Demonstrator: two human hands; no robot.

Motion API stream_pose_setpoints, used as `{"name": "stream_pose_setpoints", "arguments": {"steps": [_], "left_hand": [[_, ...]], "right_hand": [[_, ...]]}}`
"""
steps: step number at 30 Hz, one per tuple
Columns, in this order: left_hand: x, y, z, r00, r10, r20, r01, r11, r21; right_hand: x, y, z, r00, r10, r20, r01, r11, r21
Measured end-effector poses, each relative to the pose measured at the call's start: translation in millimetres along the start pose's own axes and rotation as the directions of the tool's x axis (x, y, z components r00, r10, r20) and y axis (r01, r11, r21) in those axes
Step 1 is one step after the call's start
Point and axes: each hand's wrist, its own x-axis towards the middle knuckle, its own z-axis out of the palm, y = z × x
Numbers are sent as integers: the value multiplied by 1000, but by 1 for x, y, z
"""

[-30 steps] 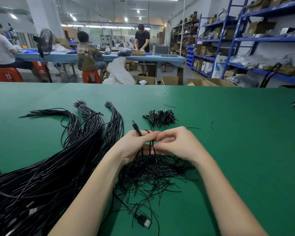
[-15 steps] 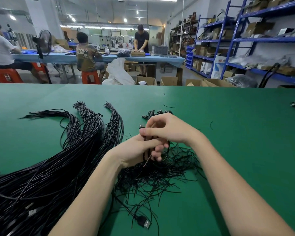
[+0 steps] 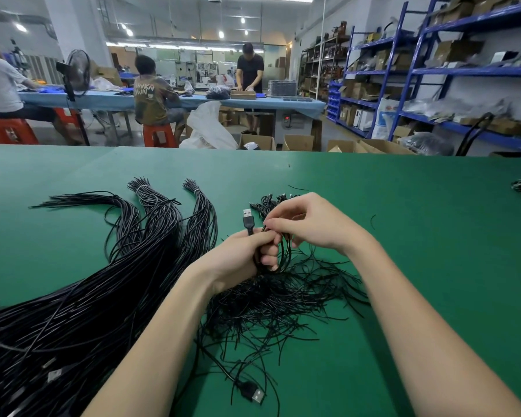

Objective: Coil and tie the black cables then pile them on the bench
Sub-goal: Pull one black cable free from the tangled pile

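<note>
From the head camera, the left hand [image 3: 244, 254] grips a small coiled cable [image 3: 278, 260] above the green bench [image 3: 403, 236], its USB plug [image 3: 248, 219] poking up on the far side. The right hand [image 3: 309, 224] pinches the coil's top (probably a tie, too thin to confirm). Hands touch. I'd keep the loops clamped while twisting tight, then drop it on the finished pile [image 3: 271, 201] just beyond. Loose ties [image 3: 277, 302] lie near; uncoiled cables [image 3: 73, 296] left.

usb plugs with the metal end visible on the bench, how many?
2 clear. One USB plug sticks up from the left hand; another USB plug lies near the bench's front edge. Pale connector shapes in the big cable heap may be more.
</note>
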Motion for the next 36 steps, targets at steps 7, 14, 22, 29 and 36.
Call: {"name": "stream_pose_setpoints", "arguments": {"steps": [7,14,22,29,36], "left_hand": [[2,1,0,986,68,-154,-46,989,144],[9,-1,-1,980,114,-165,-118,993,-15],[3,1,-10,997,-25,79,34,991,-125],[2,-3,-12,997,3,76,0,999,-44],[2,-6,-7,993,-38,114,46,997,-69]], "right_hand": [[-3,5,-3,1000,20,-5,-20,1000,12],[-12,15,-1,999,27,-26,-25,997,67],[-16,18,-1,997,35,63,-47,980,193],[-18,11,-7,999,-29,-20,33,981,190],[-9,7,-8,999,-5,-43,9,997,75]]}}
